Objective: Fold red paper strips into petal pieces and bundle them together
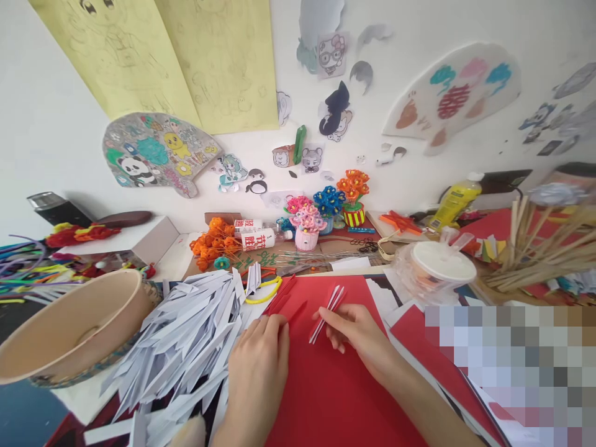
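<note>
Red sheet of craft paper [335, 385] lies closest, flat on the desk under both forearms. On it the left hand [258, 366] rests palm down, fingers pressed together and flat, their tips at the base of a fan of narrow red paper strips [284, 301] that runs away from them. The right hand [358, 332] pinches a thin folded strip, red on one face and white on the other [328, 313], between thumb and forefinger; the strip slants up and away from the fingertips, its near end poking out below them.

Doing this well seems to call for the flat hand to bear down evenly so the sheet cannot creep, while the pinch stays close to the strip's middle and the crease is kept straight and sharp along its length.

Left of the left fingers spreads a heap of white paper strips [186, 338], and farther left stands a tan paper bowl [69, 329]. Beyond the right fingers stands a clear plastic cup with a white lid [442, 264].
</note>
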A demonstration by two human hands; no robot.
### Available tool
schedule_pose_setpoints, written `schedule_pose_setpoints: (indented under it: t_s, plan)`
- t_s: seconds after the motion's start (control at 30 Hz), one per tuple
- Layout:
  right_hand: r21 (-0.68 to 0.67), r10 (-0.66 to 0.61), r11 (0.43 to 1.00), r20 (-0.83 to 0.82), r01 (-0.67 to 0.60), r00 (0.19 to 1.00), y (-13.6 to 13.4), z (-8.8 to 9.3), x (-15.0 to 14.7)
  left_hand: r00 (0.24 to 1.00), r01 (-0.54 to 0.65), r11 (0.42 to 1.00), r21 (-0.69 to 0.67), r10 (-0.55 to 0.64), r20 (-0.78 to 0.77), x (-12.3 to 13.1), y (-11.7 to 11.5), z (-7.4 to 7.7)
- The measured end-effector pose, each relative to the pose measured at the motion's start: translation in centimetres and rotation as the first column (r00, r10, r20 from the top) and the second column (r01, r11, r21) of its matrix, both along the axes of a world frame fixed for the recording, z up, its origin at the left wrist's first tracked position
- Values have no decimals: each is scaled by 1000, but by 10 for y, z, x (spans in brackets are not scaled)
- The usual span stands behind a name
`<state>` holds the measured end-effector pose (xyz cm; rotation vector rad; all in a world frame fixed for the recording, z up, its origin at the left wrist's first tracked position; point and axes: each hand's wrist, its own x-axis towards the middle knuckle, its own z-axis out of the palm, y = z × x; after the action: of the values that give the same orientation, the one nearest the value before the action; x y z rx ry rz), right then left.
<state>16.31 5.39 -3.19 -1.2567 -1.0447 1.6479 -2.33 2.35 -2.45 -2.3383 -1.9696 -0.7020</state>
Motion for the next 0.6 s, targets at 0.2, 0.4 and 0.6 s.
schedule_pose_setpoints:
  t_s: [0.2,0.4,0.6]
  plan:
    - [25,53,998,11,-53,999,-1,-3,-4,965,25,988,-155,17,263,5,-2,2]
    - [54,82,995,-3,-82,997,-1,-2,-7,885,112,956,-273,29,464,10,0,11]
    - [72,88,994,-33,-86,996,-3,-2,-7,868,129,960,-247,11,497,11,-1,12]
